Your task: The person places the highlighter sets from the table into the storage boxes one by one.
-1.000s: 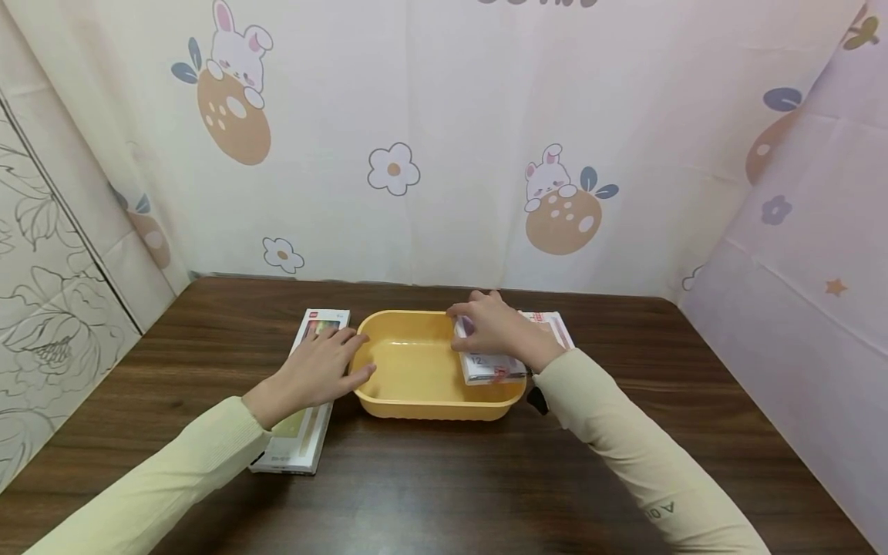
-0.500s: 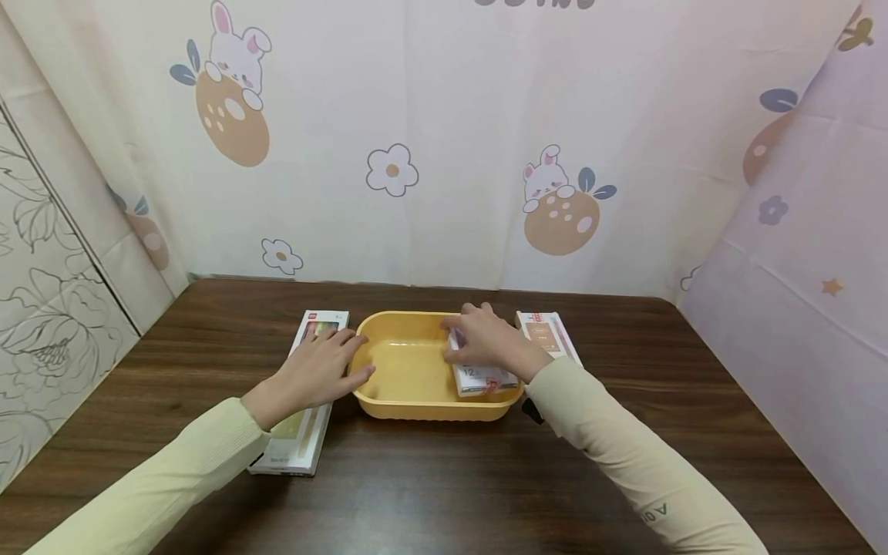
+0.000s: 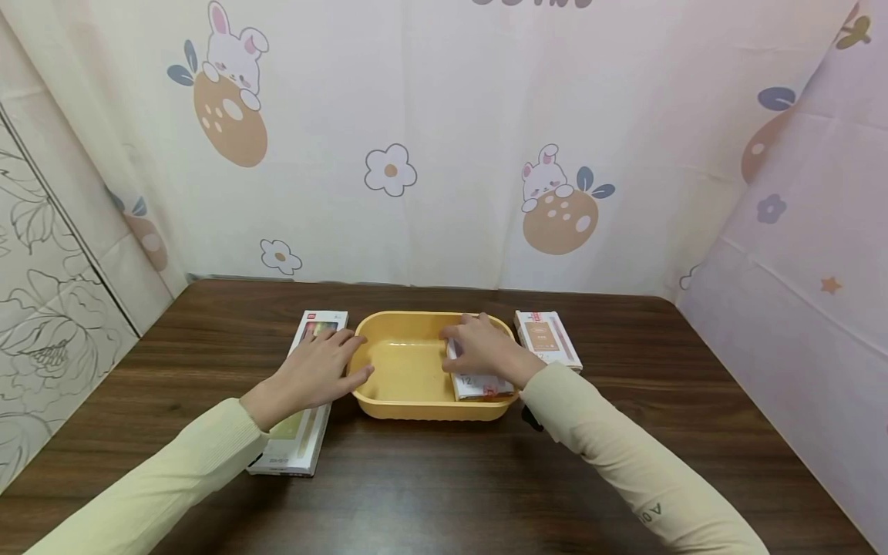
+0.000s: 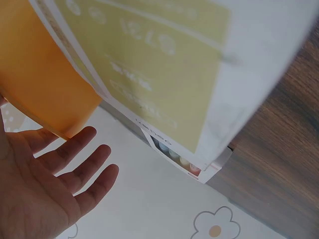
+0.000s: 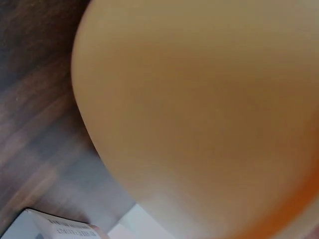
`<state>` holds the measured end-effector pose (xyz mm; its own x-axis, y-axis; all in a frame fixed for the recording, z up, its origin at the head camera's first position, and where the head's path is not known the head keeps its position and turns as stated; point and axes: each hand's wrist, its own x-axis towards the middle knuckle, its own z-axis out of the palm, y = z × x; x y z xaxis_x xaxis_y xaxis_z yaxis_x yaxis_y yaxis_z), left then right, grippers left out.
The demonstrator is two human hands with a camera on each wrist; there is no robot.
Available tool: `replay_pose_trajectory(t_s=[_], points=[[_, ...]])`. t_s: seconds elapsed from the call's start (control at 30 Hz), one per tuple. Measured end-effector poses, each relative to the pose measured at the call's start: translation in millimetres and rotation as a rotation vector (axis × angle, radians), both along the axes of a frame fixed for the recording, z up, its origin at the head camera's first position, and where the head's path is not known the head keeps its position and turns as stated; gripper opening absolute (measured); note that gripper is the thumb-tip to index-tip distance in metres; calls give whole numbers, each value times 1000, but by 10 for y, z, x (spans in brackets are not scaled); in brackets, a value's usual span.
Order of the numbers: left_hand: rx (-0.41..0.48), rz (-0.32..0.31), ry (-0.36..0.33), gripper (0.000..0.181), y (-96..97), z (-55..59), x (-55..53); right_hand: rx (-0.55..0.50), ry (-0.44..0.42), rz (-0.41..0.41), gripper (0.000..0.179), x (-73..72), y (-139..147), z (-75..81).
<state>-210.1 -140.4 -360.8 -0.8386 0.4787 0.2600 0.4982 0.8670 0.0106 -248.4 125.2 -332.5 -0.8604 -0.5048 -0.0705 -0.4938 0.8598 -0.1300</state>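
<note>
A shallow yellow plastic tray (image 3: pixel 409 412) stands on the table between both hands. My right hand (image 3: pixel 482 348) reaches over its right half and grips a small white box (image 3: pixel 479 387) marked 12, which lies low inside. The hand covers much of that box. My left hand (image 3: pixel 308 379), fingers loosely spread, is at the tray's left rim. Beneath its wrist lies a long white box (image 3: pixel 294 443) with a yellow-green panel. In the left wrist view the left hand (image 4: pixel 42 186) has fingertips right at the tray (image 4: pixel 47 74). The tray wall (image 5: pixel 199 109) fills the right wrist view.
A second white box (image 3: pixel 546 339) with an orange-brown panel lies just right of the tray. The dark wood table (image 3: pixel 430 493) ends at a patterned curtain (image 3: pixel 451 223) behind. More curtain (image 3: pixel 798 308) hangs along the right side.
My right hand has lowered the small white box into the tray and shifted slightly left, uncovering more of the box at the right. The left hand has stayed in place.
</note>
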Motion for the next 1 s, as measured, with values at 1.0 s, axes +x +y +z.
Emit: replay_pose_trajectory(t_s=[1.0], points=[[3, -1, -20, 54, 0, 16, 21, 27, -103, -72, 42, 8, -41, -217]])
